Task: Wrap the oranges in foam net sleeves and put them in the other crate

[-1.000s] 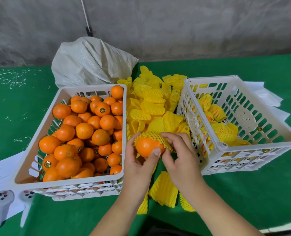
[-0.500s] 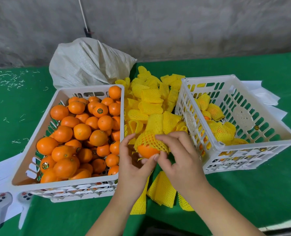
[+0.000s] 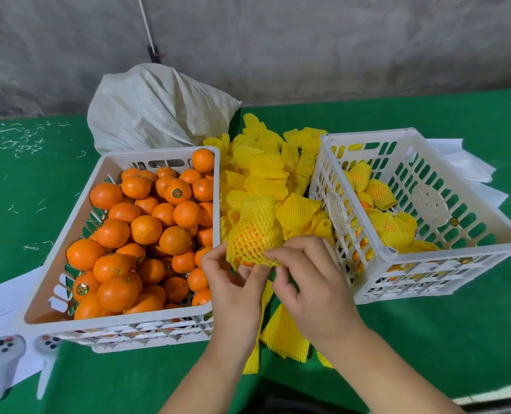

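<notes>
Between the two crates I hold an orange inside a yellow foam net sleeve (image 3: pixel 252 237); the net covers nearly all of it. My left hand (image 3: pixel 233 282) pinches the sleeve's lower left edge and my right hand (image 3: pixel 311 279) pinches its lower right edge. The white crate on the left (image 3: pixel 54 264) is heaped with bare oranges (image 3: pixel 146 228). The white crate on the right (image 3: pixel 427 255) holds several wrapped oranges (image 3: pixel 394 225). A pile of loose yellow sleeves (image 3: pixel 266 174) lies between the crates.
A grey woven sack (image 3: pixel 158 109) sits behind the left crate. Flat sleeves (image 3: pixel 284 336) lie on the green cloth under my wrists. White paper (image 3: pixel 0 306) and two white controllers (image 3: pixel 3 354) are at the lower left; more paper (image 3: pixel 463 162) lies behind the right crate.
The sleeve, which only capped the top of the orange a second ago, has been pulled down over nearly the whole fruit. Both hands shifted to its lower edge.
</notes>
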